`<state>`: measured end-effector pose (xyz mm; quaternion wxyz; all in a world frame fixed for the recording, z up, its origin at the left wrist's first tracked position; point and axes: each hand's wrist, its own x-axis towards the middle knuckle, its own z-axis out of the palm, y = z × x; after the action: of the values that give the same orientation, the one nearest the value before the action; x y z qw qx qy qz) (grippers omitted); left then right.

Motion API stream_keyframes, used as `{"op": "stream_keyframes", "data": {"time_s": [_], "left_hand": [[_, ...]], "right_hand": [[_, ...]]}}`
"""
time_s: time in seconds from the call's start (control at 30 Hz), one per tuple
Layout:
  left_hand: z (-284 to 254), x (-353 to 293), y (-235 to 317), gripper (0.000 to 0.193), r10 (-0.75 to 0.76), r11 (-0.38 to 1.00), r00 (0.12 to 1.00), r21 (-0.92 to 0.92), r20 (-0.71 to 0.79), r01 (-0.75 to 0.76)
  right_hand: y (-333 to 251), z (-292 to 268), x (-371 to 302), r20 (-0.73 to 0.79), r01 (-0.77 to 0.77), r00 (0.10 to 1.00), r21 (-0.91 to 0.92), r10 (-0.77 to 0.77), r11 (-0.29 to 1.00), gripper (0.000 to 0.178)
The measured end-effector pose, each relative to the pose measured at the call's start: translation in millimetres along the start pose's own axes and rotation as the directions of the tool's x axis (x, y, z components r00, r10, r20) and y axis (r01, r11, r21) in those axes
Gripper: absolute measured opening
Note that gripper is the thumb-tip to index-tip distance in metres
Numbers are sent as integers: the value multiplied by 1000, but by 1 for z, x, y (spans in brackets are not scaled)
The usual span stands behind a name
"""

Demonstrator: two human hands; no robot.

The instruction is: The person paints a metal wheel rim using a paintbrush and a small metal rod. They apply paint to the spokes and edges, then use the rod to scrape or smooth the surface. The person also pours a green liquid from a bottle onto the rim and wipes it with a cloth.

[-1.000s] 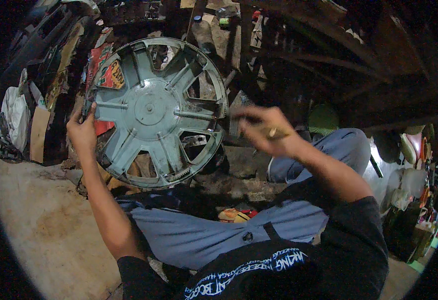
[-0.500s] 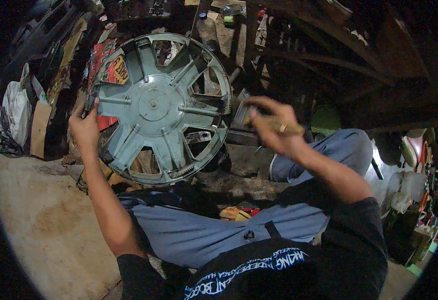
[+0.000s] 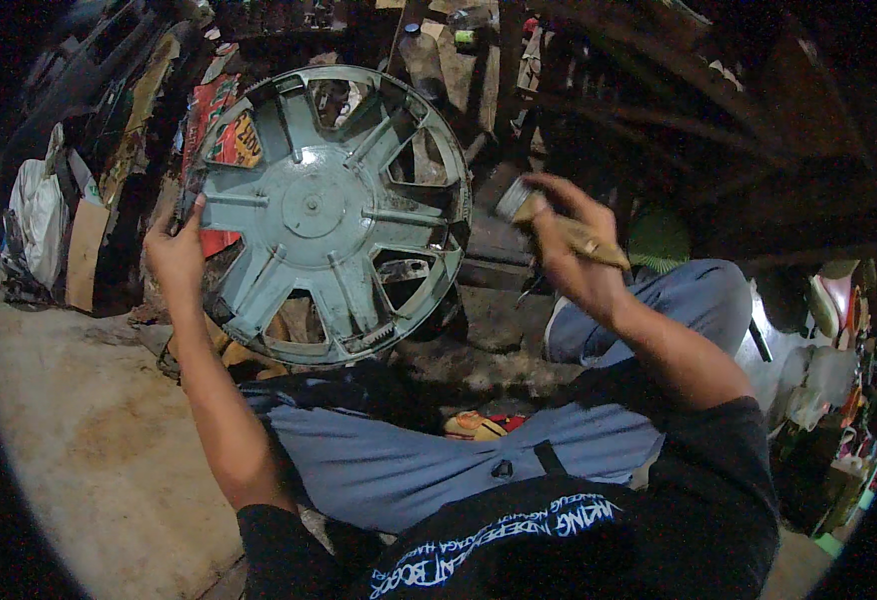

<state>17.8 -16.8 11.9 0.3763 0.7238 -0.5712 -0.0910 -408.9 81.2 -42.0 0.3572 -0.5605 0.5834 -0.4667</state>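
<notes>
A round grey-green wheel cover (image 3: 309, 205) with broad spokes is held up in front of me, its ribbed back face toward me and wet-looking in places. At its left rim my left hand (image 3: 176, 245) grips the edge, thumb on the near side. To the right of the cover, my right hand (image 3: 574, 235) is closed round a paintbrush (image 3: 599, 248) with a wooden handle. The brush's pale metal band points up and left toward the cover, apart from it; its bristles are blurred.
A plastic bottle with a dark cap (image 3: 419, 60) stands beyond the cover. White bags (image 3: 41, 215) and a cardboard piece (image 3: 86, 255) lean at the left. Dark wooden beams (image 3: 649, 120) run across the far right. A red-and-yellow object (image 3: 484, 425) lies by my legs.
My right hand has moved slightly right with the paintbrush, away from the wheel cover, and the brush shows more plainly. My left hand keeps its grip on the rim.
</notes>
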Motion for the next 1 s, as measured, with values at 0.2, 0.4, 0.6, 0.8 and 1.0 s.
{"op": "stream_keyframes", "data": {"time_s": [0.2,0.4,0.6,0.8,1.0], "left_hand": [[3,6,-23,45,38,999,998,27,-42,-36],[2,-2,-13,41,17,1000,1000,-16,-16,-17],[2,-6,0,35,55,997,998,-54,-11,-55],[1,2,9,35,47,996,999,69,-7,-47],[0,2,12,36,-12,996,999,-93,49,17]], "right_hand": [[-23,34,-66,455,295,822,177,-344,939,31],[-18,14,-28,427,64,901,45,-77,997,27],[-25,7,3,173,145,977,-108,-125,984,28],[-23,2,-4,464,56,882,76,-85,996,30],[-42,-27,25,604,77,794,10,-67,997,27]]}}
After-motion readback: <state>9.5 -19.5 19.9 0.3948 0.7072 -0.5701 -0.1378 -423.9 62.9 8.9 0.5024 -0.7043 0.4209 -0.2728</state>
